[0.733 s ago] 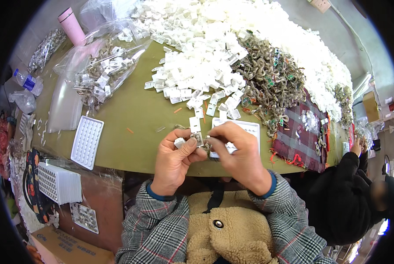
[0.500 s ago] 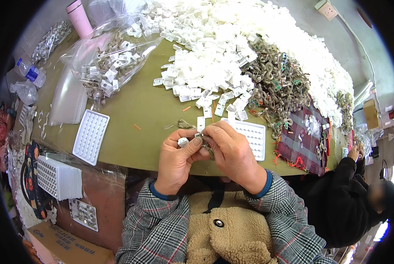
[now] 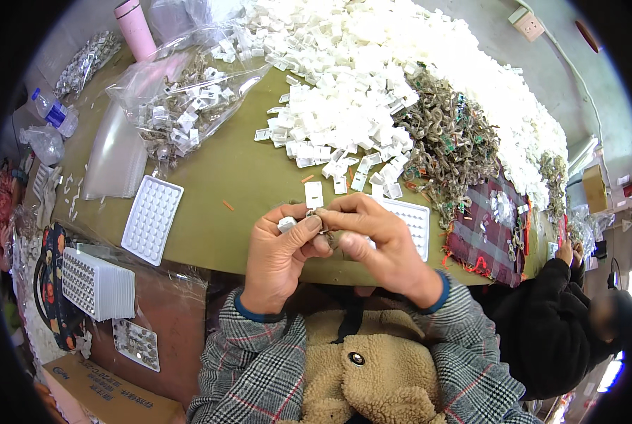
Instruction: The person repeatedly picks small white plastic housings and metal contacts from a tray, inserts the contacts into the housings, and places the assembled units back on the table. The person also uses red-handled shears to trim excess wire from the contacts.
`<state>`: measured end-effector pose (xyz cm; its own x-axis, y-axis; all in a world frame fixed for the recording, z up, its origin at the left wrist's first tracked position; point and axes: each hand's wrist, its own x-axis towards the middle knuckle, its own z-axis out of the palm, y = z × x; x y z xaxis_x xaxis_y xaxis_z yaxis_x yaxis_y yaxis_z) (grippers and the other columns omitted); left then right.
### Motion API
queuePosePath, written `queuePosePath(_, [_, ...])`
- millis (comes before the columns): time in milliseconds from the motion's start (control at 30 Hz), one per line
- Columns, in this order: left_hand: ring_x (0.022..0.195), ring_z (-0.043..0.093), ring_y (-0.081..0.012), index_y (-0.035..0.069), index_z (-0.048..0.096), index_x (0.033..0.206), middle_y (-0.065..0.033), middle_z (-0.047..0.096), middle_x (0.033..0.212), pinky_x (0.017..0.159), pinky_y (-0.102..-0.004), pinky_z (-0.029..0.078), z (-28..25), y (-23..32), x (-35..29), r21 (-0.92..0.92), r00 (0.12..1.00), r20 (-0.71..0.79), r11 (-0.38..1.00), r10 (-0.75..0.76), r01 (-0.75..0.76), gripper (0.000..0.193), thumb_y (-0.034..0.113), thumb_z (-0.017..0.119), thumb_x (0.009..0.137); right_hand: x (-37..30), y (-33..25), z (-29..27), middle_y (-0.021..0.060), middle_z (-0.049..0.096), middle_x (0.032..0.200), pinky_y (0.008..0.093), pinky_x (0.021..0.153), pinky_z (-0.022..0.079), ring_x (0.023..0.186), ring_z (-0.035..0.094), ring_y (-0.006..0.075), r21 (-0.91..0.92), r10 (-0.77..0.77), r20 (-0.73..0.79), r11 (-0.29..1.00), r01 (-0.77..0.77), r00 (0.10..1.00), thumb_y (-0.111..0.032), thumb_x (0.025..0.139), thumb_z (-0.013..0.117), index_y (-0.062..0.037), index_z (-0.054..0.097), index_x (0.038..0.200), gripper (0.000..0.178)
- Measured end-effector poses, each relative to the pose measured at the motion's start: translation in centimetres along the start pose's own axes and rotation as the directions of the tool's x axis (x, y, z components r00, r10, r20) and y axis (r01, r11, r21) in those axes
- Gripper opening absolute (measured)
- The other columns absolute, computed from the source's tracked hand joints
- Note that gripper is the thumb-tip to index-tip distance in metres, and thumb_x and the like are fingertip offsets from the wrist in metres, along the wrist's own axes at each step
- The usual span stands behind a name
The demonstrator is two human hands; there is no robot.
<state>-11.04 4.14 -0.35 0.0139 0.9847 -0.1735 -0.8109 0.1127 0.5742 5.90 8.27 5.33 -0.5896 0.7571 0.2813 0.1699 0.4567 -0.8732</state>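
My left hand (image 3: pixel 273 258) is closed, with one white plastic piece (image 3: pixel 287 224) held between its thumb and fingers. A second white plastic piece (image 3: pixel 314 194), flat and rectangular, juts out just beyond the meeting fingertips. Some grey-brown cord (image 3: pixel 332 240) shows between the two hands, mostly hidden by fingers. My right hand (image 3: pixel 394 251) is curled against it, index fingertip beside my left thumb and its own thumb drawn back. Behind that hand lies a white dimpled tray (image 3: pixel 416 222), partly covered.
A heap of white plastic pieces (image 3: pixel 351 106) adjoins a pile of grey-brown cords (image 3: pixel 446 141). A plaid cloth (image 3: pixel 489 219) lies right; a clear bag (image 3: pixel 189 106), a dimpled tray (image 3: pixel 152 220) and stacked trays (image 3: pixel 104 283) left. A person in black (image 3: pixel 549 325) sits at the right.
My right thumb has pulled back from the left fingertips. Both hands and the piece at their tips have shifted slightly left. The cord loop above my left hand no longer shows.
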Motion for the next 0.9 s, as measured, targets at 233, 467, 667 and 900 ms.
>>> queuePosePath(233, [0.063, 0.067, -0.0141, -0.003, 0.063, 0.102, -0.0135, 0.070, 0.087, 0.059, -0.0263, 0.060, 0.9, 1.1, 1.4, 0.115, 0.999, 0.025, 0.993, -0.040, 0.037, 0.013, 0.005, 0.063, 0.092, 4.3, -0.6, -2.1, 0.0033, 0.066, 0.084, 0.0225, 0.060, 0.048, 0.070, 0.058, 0.0059, 0.247, 0.368, 0.030, 0.898, -0.364, 0.929, -0.015, 0.094, 0.068, 0.0063, 0.067, 0.103, 0.023])
queuePosePath(467, [0.063, 0.058, -0.0061, 0.003, 0.060, 0.109, -0.0019, 0.062, 0.086, 0.053, -0.0200, 0.052, 0.1, -0.1, 1.3, -0.270, 0.955, 0.145, 0.918, -0.258, 0.289, 0.025, 0.021, 0.067, 0.094, 4.4, 0.9, -1.7, 0.0101, 0.067, 0.087, 0.0292, 0.064, 0.052, 0.074, 0.065, 0.0175, -0.096, 0.025, 0.025, 0.995, -0.023, 0.999, -0.005, 0.082, 0.074, 0.0043, 0.065, 0.086, 0.013])
queuePosePath(667, [0.053, 0.049, -0.0022, 0.007, 0.058, 0.110, 0.0026, 0.060, 0.083, 0.045, -0.0156, 0.042, 0.2, -0.1, 0.9, -0.480, 0.921, 0.173, 0.787, -0.349, 0.388, 0.025, 0.028, 0.062, 0.097, 3.0, 0.5, -2.3, 0.0151, 0.063, 0.103, 0.0366, 0.074, 0.055, 0.088, 0.065, 0.0306, -0.277, -0.422, 0.134, 0.853, 0.443, 0.897, -0.005, 0.075, 0.078, 0.0024, 0.066, 0.103, 0.031])
queuePosePath(900, [0.051, 0.045, -0.0004, 0.009, 0.059, 0.103, 0.0048, 0.056, 0.076, 0.045, -0.0161, 0.038, 0.3, -0.9, 1.1, -0.306, 0.954, 0.154, 0.905, -0.259, 0.295, 0.018, 0.027, 0.060, 0.099, 3.0, 1.0, -2.4, 0.0106, 0.056, 0.087, 0.0349, 0.068, 0.049, 0.078, 0.058, 0.0239, -0.575, -0.586, 0.330, 0.498, 0.650, 0.740, -0.018, 0.070, 0.066, -0.0016, 0.055, 0.083, 0.023])
